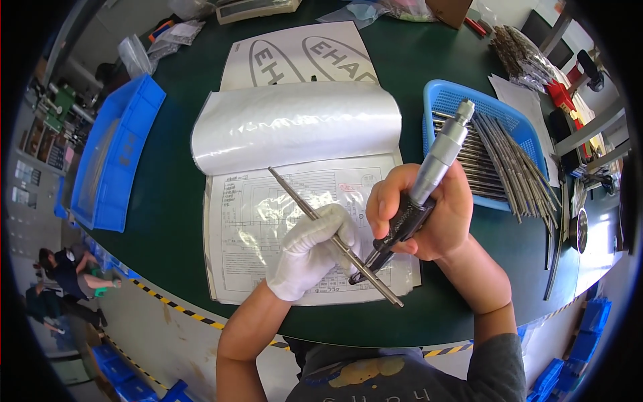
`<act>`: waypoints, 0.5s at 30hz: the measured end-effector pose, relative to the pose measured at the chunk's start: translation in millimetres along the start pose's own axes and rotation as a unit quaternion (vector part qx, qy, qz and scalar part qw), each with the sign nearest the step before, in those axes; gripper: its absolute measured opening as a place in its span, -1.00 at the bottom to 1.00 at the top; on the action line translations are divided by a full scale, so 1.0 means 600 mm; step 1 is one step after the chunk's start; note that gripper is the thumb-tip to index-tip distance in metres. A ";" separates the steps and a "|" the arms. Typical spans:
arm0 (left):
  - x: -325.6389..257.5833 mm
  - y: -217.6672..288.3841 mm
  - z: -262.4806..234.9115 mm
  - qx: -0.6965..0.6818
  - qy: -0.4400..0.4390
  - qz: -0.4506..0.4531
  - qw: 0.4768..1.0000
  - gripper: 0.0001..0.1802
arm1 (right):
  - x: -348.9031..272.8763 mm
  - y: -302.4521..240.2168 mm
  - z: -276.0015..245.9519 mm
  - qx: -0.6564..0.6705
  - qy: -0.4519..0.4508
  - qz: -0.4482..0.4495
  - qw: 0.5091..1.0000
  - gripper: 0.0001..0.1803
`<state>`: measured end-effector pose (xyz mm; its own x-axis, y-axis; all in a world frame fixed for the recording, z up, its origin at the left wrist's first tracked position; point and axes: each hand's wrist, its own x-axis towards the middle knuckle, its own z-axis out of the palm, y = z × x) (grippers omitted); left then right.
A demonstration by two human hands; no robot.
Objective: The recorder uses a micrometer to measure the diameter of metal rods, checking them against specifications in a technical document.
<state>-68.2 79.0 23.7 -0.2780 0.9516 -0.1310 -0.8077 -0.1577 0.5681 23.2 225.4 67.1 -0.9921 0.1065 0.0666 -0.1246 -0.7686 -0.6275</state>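
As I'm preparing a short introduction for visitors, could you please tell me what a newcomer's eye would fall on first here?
Probably the silver-and-black micrometer just right of centre, in the bare right hand, its lower end by the rod that the white-gloved left hand holds aslant. Next might come the glossy curled sheet beyond the hands, and the light blue basket of rods at right.

rod [295,195] — partly behind left hand [307,251]

Left of centre, a way lies open over the green table [171,194] between blue bin [127,161] and curled page [301,124]; right of centre, the right hand [447,224], tilted micrometer [439,157] and rods [512,157] in the blue basket [445,94] obstruct.
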 end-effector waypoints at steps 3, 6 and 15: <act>0.000 0.003 -0.001 -0.009 -0.016 -0.007 1.000 -0.66 | 0.000 0.000 0.003 0.000 -0.007 -0.002 1.000 -0.08; 0.001 0.002 0.003 -0.020 -0.011 -0.003 1.000 -0.67 | -0.001 0.001 -0.001 -0.015 -0.017 -0.020 1.000 -0.06; -0.003 -0.002 0.011 0.004 0.043 -0.023 0.999 -0.67 | -0.002 0.016 -0.015 -0.042 -0.064 -0.049 0.996 -0.05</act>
<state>-63.2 79.3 28.5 -0.2856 0.9312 -0.2267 -0.8166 -0.1126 0.5661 23.7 223.7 54.2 -0.9695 0.0933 0.2265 -0.2253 -0.7029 -0.6746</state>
